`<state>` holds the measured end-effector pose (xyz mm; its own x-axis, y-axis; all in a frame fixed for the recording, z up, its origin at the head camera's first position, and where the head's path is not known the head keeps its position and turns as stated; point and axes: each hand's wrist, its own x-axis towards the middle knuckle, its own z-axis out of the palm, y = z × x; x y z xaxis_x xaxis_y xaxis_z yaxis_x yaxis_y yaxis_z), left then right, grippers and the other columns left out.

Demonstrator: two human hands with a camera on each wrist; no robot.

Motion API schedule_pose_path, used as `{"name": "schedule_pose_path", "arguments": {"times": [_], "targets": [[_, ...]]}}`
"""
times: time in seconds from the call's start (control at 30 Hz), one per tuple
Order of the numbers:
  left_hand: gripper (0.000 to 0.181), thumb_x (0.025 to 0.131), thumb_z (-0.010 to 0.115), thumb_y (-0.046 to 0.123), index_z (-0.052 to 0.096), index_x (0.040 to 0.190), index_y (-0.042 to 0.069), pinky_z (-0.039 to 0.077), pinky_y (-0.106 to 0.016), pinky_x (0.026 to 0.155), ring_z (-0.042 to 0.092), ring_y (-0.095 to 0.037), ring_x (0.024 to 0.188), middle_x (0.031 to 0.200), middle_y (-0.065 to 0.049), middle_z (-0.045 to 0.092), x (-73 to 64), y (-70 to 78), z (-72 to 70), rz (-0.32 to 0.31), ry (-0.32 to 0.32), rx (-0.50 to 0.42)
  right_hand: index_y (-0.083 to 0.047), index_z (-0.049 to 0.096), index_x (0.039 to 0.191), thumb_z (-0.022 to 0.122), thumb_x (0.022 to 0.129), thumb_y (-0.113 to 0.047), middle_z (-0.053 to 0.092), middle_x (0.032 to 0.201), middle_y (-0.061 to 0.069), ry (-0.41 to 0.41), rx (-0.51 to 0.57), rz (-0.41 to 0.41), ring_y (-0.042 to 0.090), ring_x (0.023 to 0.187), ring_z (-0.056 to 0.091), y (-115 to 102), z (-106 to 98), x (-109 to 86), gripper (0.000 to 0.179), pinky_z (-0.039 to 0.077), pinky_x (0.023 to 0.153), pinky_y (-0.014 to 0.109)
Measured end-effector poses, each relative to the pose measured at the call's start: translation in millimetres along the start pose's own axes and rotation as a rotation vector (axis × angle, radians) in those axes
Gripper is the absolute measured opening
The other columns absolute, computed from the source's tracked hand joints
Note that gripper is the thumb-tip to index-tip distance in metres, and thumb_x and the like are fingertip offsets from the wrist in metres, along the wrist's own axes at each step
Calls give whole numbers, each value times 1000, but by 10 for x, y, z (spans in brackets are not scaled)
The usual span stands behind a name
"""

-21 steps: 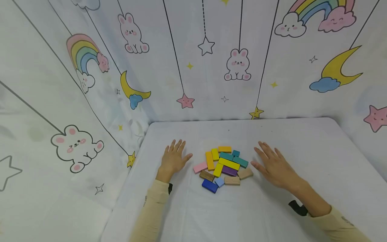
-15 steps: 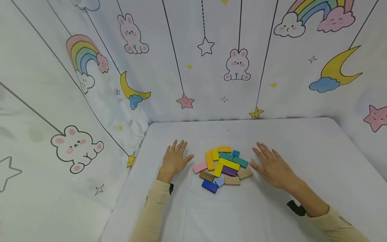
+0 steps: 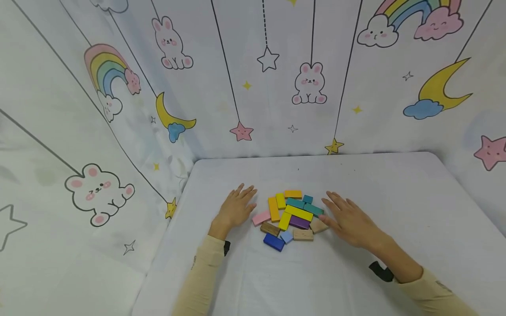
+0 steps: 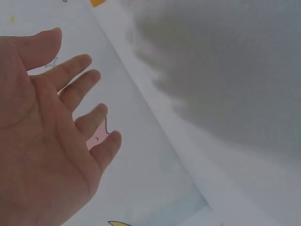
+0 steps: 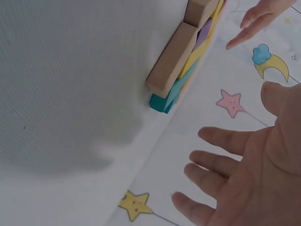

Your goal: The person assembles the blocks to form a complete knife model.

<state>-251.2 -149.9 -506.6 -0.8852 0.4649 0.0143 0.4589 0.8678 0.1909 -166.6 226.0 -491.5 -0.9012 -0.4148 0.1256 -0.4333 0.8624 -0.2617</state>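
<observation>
The left hand (image 3: 234,210) and right hand (image 3: 353,224), both empty with fingers loosely extended, flank a cluster of coloured toy blocks (image 3: 299,213) lying on the white-covered table (image 3: 284,281).

2 dim wrist views, soft shadows (image 4: 221,70)

Hands (image 4: 51,132) (image 5: 258,167) cropped in wrist views, sleeves (image 3: 203,274) cropped in head view

There are fifteen blocks (image 3: 299,213): three yellow blocks (image 3: 284,221), three teal blocks (image 3: 314,210), two orange blocks (image 3: 273,209), two tan blocks (image 3: 303,235), one pink block (image 3: 262,218), one purple block (image 3: 299,222), one brown block (image 3: 270,228), one light blue block (image 3: 286,237) and one dark blue block (image 3: 273,242). There are one left hand (image 3: 235,209), one right hand (image 3: 352,223), two sleeves (image 3: 201,276) and one table (image 3: 292,281).
</observation>
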Motion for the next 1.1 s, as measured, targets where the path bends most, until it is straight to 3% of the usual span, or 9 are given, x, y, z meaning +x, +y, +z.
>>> {"name": "schedule_pose_path", "arguments": {"times": [0.17,0.4,0.7,0.97,1.1], "targets": [[50,112,48,27,45,159,13,21,-56,127,22,-33,158,167,-4,38,40,65,12,64,-11,-66,1,47,155,54,108,-45,32,166,26,-31,9,-19,46,151,32,-59,35,14,65,27,120,68],[48,112,47,30,46,159,17,21,-55,128,21,-32,159,167,-1,39,66,104,91,131,-56,-58,-1,49,154,54,109,-43,38,164,22,-71,7,-54,41,151,36,-121,37,33,61,28,121,64],[43,112,48,20,52,154,10,22,-53,128,23,-33,158,166,-3,40,84,147,137,260,-31,-147,-6,47,157,44,110,-54,46,160,16,-103,50,-105,41,144,48,-213,75,86,67,40,117,60],[48,112,48,26,47,157,10,20,-46,129,24,-27,158,166,-2,39,73,215,140,231,-166,-215,-6,57,149,48,108,-54,51,157,14,-161,3,-130,37,144,49,-307,149,163,64,38,119,59],[49,112,48,28,46,159,12,21,-45,129,24,-24,158,167,0,38,70,227,144,207,-190,-234,-6,55,151,49,108,-55,49,158,14,-189,-14,-131,34,146,47,-345,203,191,65,33,121,59]]}}
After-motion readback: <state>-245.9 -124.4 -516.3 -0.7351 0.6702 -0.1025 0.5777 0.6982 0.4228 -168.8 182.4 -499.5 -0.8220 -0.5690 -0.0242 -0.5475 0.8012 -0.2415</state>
